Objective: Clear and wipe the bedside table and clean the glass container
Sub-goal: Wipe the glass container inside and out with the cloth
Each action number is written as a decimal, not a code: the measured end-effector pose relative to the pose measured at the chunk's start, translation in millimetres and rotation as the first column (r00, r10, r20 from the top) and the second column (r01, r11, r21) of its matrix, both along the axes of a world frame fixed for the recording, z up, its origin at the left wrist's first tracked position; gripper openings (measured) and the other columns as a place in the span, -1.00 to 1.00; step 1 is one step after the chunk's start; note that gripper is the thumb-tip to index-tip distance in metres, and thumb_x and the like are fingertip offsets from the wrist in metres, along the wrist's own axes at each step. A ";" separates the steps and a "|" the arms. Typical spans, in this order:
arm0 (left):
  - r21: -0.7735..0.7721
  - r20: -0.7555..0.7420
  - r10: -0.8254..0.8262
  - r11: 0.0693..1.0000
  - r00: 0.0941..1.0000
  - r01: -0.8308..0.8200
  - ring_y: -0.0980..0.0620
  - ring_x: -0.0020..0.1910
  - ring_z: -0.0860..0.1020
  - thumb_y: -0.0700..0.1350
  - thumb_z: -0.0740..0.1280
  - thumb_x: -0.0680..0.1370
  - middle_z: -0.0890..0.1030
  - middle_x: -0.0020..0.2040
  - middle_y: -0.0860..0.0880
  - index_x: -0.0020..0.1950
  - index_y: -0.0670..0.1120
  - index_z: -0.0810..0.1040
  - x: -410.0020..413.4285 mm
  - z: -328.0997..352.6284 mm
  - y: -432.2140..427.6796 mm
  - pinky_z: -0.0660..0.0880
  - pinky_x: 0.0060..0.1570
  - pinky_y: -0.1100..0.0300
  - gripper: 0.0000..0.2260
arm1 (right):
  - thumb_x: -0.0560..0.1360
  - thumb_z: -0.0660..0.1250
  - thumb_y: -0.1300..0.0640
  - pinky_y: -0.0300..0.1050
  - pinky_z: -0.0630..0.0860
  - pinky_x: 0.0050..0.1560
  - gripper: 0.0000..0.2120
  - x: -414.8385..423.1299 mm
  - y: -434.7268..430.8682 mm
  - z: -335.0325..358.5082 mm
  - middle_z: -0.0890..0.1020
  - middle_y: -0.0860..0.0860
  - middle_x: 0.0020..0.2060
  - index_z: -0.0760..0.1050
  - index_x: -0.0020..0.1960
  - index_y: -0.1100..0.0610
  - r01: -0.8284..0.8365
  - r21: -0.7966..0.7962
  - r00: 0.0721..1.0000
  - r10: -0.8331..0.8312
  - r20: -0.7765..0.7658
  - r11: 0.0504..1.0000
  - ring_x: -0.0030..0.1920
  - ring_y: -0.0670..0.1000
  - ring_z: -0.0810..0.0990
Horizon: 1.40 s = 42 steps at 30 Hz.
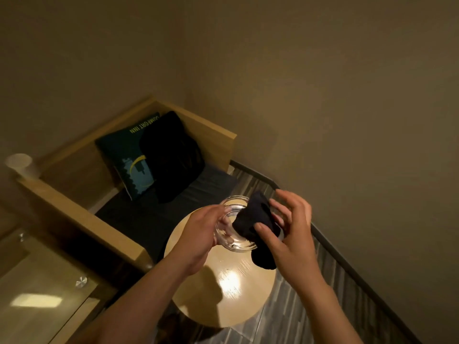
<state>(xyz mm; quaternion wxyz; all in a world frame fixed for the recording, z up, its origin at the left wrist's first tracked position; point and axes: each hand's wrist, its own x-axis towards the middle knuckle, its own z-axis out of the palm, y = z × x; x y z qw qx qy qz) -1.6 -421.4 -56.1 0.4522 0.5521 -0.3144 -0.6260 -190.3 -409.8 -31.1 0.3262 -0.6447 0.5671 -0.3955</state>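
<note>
Cushion [134, 155] print — "COMFORT INN"; glass container [233, 224] unlabelled.

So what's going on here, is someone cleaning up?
Yes. A person holds a clear glass container in the left hand, lifted above a small round wooden table. The right hand presses a dark cloth into the container's mouth to wipe it. The tabletop looks bare and shiny. Behind is a bench with two cushions.

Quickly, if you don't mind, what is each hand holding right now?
Left hand: closed on the glass bowl.
Right hand: closed on the dark cloth, pressing it into the bowl.
</note>
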 end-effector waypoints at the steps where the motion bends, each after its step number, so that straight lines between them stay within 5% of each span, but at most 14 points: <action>1: -0.013 0.014 -0.004 1.000 1.000 0.004 -0.27 0.13 0.67 -0.08 0.24 0.69 0.66 0.12 -0.32 0.12 -0.15 0.69 -1.4 2.4 0.7 0.62 0.13 -0.17 -0.75 | 0.47 0.55 0.09 -0.21 0.44 0.39 -0.39 0.8 -0.6 -0.8 0.31 -0.13 0.39 0.36 0.43 -0.09 0.057 0.065 0.998 -0.057 0.004 0.996 0.39 -0.16 0.46; 5: -0.069 0.077 -0.016 0.997 0.997 0.021 -0.13 0.11 0.69 -0.04 0.21 0.71 0.70 0.09 -0.18 0.14 -0.05 0.68 -9.2 9.5 0.6 0.65 0.13 -0.06 -0.75 | 0.49 0.41 -0.26 0.04 0.61 0.23 -0.49 0.2 -6.6 7.2 0.60 -0.03 0.26 0.43 0.34 -0.07 0.098 0.397 0.994 -0.113 0.014 0.912 0.15 -0.07 0.64; 8: -0.085 0.050 -0.009 0.996 0.999 0.013 -0.06 0.16 0.68 0.11 0.25 0.63 0.69 0.16 -0.07 0.18 0.04 0.66 -15.5 15.9 0.9 0.65 0.20 -0.07 -0.72 | 0.56 0.27 -0.32 0.10 0.59 0.24 -0.62 4.1 -10.6 19.7 0.68 -0.03 0.12 0.49 0.23 -0.10 0.055 0.480 0.991 -0.106 0.079 0.875 0.10 -0.03 0.68; 11: -0.133 0.062 0.029 0.991 0.998 -0.021 -0.04 0.11 0.69 0.02 0.21 0.67 0.69 0.10 -0.10 0.14 -0.08 0.62 -20.8 17.7 2.0 0.67 0.06 0.03 -0.74 | 0.57 0.15 -0.39 0.09 0.47 0.29 -0.45 6.8 -14.3 29.1 0.40 0.04 0.22 0.32 0.42 -0.09 0.221 0.378 0.936 -0.087 -0.341 0.899 0.27 0.14 0.48; 13: -0.158 0.093 0.069 0.986 0.993 -0.054 0.13 -0.06 0.71 -0.09 0.16 0.72 0.69 0.00 -0.05 0.05 -0.11 0.58 -24.2 15.7 4.9 0.63 -0.08 0.24 -0.77 | 0.58 0.15 -0.38 0.03 0.50 0.06 -0.43 10.9 -16.8 38.4 0.44 0.09 0.14 0.30 0.32 0.06 0.291 0.334 0.878 -0.111 -0.466 0.896 0.12 0.19 0.55; 15: -0.158 0.100 0.097 0.984 0.990 -0.081 0.22 -0.18 0.68 -0.11 0.13 0.74 0.67 -0.13 0.11 -0.03 0.03 0.53 -29.8 18.4 11.1 0.57 -0.23 0.41 -0.76 | 0.61 0.17 -0.32 -0.01 0.55 -0.15 -0.52 15.0 -20.5 44.5 0.57 0.03 -0.01 0.34 0.17 0.11 0.251 0.395 0.911 -0.077 -0.406 0.884 -0.10 0.08 0.63; 18: -0.171 0.117 0.118 0.980 0.986 -0.097 0.22 -0.12 0.63 -0.08 0.10 0.76 0.59 -0.05 0.17 0.01 0.19 0.49 -32.9 19.5 15.9 0.52 -0.27 0.47 -0.75 | 0.65 0.21 -0.19 -0.16 0.47 -0.28 -0.67 18.5 -22.7 46.4 0.62 -0.02 -0.05 0.40 0.14 0.09 0.169 0.368 0.952 -0.055 -0.302 0.915 -0.17 -0.10 0.59; 23: -0.164 0.173 0.048 0.986 0.984 -0.020 0.13 0.00 0.66 -0.07 0.13 0.74 0.66 -0.03 0.10 0.13 0.05 0.62 -10.3 23.7 3.6 0.65 0.02 0.06 -0.74 | 0.65 0.29 -0.06 -0.05 0.60 0.04 -0.76 8.8 -28.8 54.0 0.65 -0.08 0.02 0.43 0.26 0.01 -0.091 0.332 0.987 0.130 -0.095 0.939 0.02 -0.08 0.64; 25: -0.189 0.202 0.040 0.982 0.979 -0.001 0.15 -0.06 0.67 -0.09 0.12 0.74 0.68 -0.09 0.11 0.05 0.04 0.62 -5.0 27.7 -1.5 0.63 -0.04 0.09 -0.73 | 0.66 0.28 0.00 0.00 0.60 0.12 -0.79 10.0 -31.7 53.5 0.67 -0.06 0.06 0.46 0.28 0.00 -0.164 0.337 0.986 0.167 0.021 0.927 0.06 -0.07 0.65; 30: -0.280 0.222 0.326 0.924 0.919 -0.260 0.09 -0.07 0.62 -0.10 0.08 0.74 0.62 -0.06 0.00 0.10 -0.06 0.56 -27.6 34.8 0.8 0.51 -0.18 0.33 -0.75 | 0.65 0.25 -0.03 0.23 0.60 0.11 -0.84 44.7 -24.2 28.8 0.68 0.00 -0.06 0.54 0.08 0.02 0.187 0.244 0.956 -0.233 0.175 0.952 -0.01 0.04 0.67; 35: -0.213 0.154 0.445 0.887 0.882 -0.411 0.10 -0.04 0.61 -0.08 0.07 0.76 0.60 0.05 -0.01 0.29 -0.07 0.49 -52.9 34.0 20.0 0.50 -0.26 0.49 -0.76 | 0.68 0.21 -0.01 0.12 0.65 0.05 -0.89 61.7 -6.2 10.8 0.67 -0.07 -0.07 0.50 0.09 -0.04 0.323 0.249 0.888 -0.383 0.254 0.913 -0.05 -0.06 0.67; 38: -0.204 0.211 0.331 0.935 0.920 -0.290 0.10 -0.09 0.61 -0.09 0.13 0.75 0.62 0.01 -0.06 0.23 -0.12 0.54 -42.2 26.7 18.0 0.50 -0.28 0.44 -0.77 | 0.68 0.21 0.02 0.07 0.66 -0.01 -0.86 51.5 -1.5 4.6 0.68 -0.04 -0.05 0.52 0.14 -0.01 0.278 0.271 0.915 -0.340 0.216 0.922 -0.03 -0.02 0.70; 40: -0.135 0.187 0.135 0.985 0.973 -0.111 0.04 -0.11 0.66 -0.03 0.19 0.72 0.66 0.00 -0.09 0.17 -0.09 0.59 -20.6 26.7 2.1 0.56 -0.21 0.26 -0.77 | 0.67 0.22 0.03 0.01 0.66 -0.09 -0.85 34.1 -2.9 9.3 0.69 -0.02 -0.04 0.53 0.15 0.01 0.198 0.278 0.952 -0.252 0.174 0.940 -0.04 0.01 0.71; 42: -0.014 0.106 -0.113 0.993 0.988 0.115 0.02 -0.20 0.71 0.09 0.18 0.71 0.71 -0.08 -0.09 0.11 -0.06 0.63 -0.5 39.9 -12.8 0.61 -0.25 0.16 -0.69 | 0.60 0.24 -0.05 0.17 0.65 -0.03 -0.83 15.0 -7.6 19.5 0.70 0.01 -0.07 0.55 0.09 -0.03 0.071 0.258 0.994 -0.090 0.065 0.963 -0.04 0.08 0.70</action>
